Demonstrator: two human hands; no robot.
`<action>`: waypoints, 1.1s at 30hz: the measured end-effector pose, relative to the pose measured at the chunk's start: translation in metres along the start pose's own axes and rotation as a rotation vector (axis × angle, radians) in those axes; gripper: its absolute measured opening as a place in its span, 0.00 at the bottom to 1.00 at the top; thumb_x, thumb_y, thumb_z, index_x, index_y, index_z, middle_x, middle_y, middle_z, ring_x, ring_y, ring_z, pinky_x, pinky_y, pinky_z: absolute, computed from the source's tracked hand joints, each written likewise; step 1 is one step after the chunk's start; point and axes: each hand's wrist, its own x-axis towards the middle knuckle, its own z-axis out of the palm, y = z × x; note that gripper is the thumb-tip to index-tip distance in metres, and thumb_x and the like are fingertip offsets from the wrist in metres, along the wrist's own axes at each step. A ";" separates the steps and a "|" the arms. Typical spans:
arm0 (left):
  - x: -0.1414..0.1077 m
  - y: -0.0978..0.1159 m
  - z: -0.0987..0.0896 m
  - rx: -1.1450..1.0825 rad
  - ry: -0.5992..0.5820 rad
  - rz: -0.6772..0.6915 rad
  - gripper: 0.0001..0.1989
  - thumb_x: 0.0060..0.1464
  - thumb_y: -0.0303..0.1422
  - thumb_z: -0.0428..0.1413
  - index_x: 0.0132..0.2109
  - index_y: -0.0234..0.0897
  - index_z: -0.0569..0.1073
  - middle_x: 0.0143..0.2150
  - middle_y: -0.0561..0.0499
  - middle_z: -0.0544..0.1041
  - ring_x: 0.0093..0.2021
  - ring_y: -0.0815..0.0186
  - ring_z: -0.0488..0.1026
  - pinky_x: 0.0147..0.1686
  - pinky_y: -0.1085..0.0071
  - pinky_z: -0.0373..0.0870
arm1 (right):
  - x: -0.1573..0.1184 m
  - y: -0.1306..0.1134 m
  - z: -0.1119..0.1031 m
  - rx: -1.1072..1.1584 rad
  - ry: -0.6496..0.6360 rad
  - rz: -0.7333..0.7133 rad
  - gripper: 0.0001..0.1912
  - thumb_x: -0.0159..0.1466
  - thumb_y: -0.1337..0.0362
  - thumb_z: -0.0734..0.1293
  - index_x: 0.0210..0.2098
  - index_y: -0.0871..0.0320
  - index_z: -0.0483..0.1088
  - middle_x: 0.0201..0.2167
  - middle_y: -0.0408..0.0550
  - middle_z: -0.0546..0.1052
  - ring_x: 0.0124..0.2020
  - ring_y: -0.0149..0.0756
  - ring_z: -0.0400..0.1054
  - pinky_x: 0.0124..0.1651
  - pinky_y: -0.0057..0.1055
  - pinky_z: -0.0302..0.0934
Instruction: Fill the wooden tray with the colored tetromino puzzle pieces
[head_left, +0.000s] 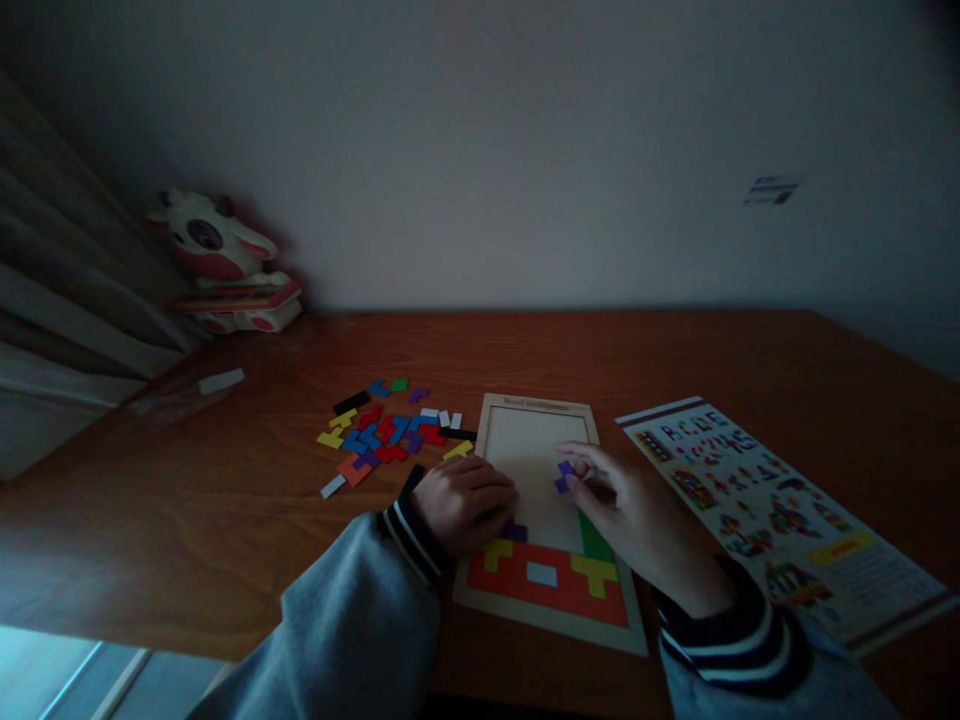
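A wooden puzzle board (555, 627) lies before me, its near end filled with red, yellow and white pieces, and a green piece (595, 540) runs along its right side. My right hand (626, 505) is over the board's right half, pinching a small purple puzzle piece (562, 478) between thumb and fingertips. Across the board's left edge rests my left hand (466, 503), fingers loosely bent and lying over the surface. Beside its fingertips another purple piece (515, 532) shows, partly covered by the hand.
Several loose coloured pieces (390, 430) are spread on the wooden table (262, 510), left of the board. A printed pattern sheet (772, 515) lies to the right. At the back left stands a cow-shaped toy (225, 265) near a curtain (67, 270). The wall (525, 170) bounds the table behind.
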 end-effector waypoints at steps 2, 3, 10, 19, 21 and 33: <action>-0.001 0.001 0.001 0.022 -0.002 -0.011 0.09 0.60 0.33 0.55 0.43 0.36 0.77 0.41 0.47 0.81 0.40 0.63 0.76 0.41 0.66 0.73 | -0.001 -0.001 0.002 -0.006 -0.046 0.005 0.14 0.64 0.64 0.61 0.47 0.56 0.73 0.39 0.50 0.80 0.36 0.37 0.77 0.40 0.34 0.71; -0.001 0.001 0.001 0.032 0.003 -0.017 0.09 0.59 0.33 0.55 0.43 0.37 0.77 0.41 0.47 0.81 0.41 0.63 0.76 0.41 0.66 0.73 | -0.002 -0.001 0.002 -0.003 -0.075 0.017 0.13 0.64 0.64 0.62 0.45 0.56 0.73 0.39 0.49 0.81 0.36 0.38 0.77 0.41 0.34 0.71; -0.005 -0.003 0.005 0.056 -0.019 -0.021 0.10 0.60 0.34 0.55 0.46 0.38 0.77 0.43 0.46 0.81 0.43 0.62 0.76 0.44 0.65 0.73 | -0.007 0.004 -0.001 -0.115 -0.222 -0.027 0.06 0.63 0.63 0.67 0.38 0.54 0.75 0.36 0.48 0.80 0.38 0.38 0.76 0.42 0.35 0.70; -0.007 -0.004 0.004 0.050 -0.069 -0.086 0.19 0.60 0.42 0.55 0.53 0.37 0.74 0.52 0.42 0.77 0.52 0.54 0.72 0.49 0.54 0.72 | -0.013 0.008 0.008 -0.458 -0.039 -0.135 0.27 0.62 0.56 0.68 0.59 0.50 0.62 0.57 0.57 0.66 0.60 0.53 0.61 0.55 0.55 0.60; -0.008 -0.004 0.005 0.046 -0.085 -0.099 0.19 0.60 0.43 0.55 0.53 0.38 0.73 0.53 0.41 0.76 0.53 0.54 0.72 0.49 0.54 0.72 | -0.013 0.009 0.005 -0.454 -0.067 -0.133 0.30 0.61 0.55 0.69 0.60 0.49 0.61 0.59 0.56 0.66 0.61 0.53 0.59 0.56 0.54 0.60; -0.007 -0.003 0.003 0.036 -0.095 -0.110 0.16 0.60 0.42 0.55 0.50 0.38 0.75 0.51 0.43 0.77 0.49 0.55 0.73 0.46 0.57 0.72 | -0.011 0.038 -0.011 -0.453 -0.046 -0.148 0.33 0.61 0.45 0.66 0.61 0.50 0.60 0.59 0.55 0.66 0.61 0.52 0.60 0.59 0.53 0.58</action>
